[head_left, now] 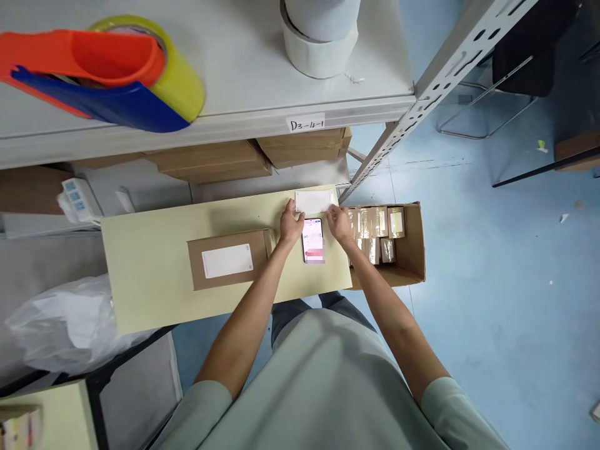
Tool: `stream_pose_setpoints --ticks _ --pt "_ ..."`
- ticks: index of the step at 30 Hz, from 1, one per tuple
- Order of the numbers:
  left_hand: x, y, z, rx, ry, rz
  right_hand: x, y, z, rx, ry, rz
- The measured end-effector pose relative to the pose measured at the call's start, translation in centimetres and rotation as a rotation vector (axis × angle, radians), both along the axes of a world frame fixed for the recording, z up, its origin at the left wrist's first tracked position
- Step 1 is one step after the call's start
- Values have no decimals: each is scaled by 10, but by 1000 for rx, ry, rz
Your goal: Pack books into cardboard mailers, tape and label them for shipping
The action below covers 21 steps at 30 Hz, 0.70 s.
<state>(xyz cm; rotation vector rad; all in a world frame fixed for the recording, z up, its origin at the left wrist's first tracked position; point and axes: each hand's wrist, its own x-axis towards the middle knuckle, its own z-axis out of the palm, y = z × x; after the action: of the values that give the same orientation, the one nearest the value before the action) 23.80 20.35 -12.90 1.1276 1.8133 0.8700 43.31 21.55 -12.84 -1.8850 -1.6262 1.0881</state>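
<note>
A white rectangular label [314,201] lies at the far edge of the pale yellow table [150,262]. My left hand [291,224] is closed at its left edge, thumb and fingers near the lower corner. At the opposite end, my right hand [340,224] pinches the lower right corner. Between my hands, just below the label, a phone [312,240] lies face up with its screen lit. Left of my left wrist sits a closed brown cardboard box [227,257] bearing a white label.
An open carton [412,244] of small taped boxes stands right of the table. Above is a shelf [244,75] with a tape dispenser [117,78] and white rolls [321,44]. A metal post [398,140] rises at the right. Plastic bags [70,319] lie left.
</note>
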Motion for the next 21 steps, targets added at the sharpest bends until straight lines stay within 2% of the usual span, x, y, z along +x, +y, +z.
stream_pose_setpoints --ticks 6,11,15,21 --pt "4 -5 7 -6 -13 40 -3 2 4 0 3 -11" --pt "4 -3 8 17 -25 81 -7 8 14 46 -21 -109" --pt "5 3 9 4 -45 97 -10 15 24 11 -39 -160" --pt "12 7 11 -49 -43 111 -8 18 42 8 -75 -119"
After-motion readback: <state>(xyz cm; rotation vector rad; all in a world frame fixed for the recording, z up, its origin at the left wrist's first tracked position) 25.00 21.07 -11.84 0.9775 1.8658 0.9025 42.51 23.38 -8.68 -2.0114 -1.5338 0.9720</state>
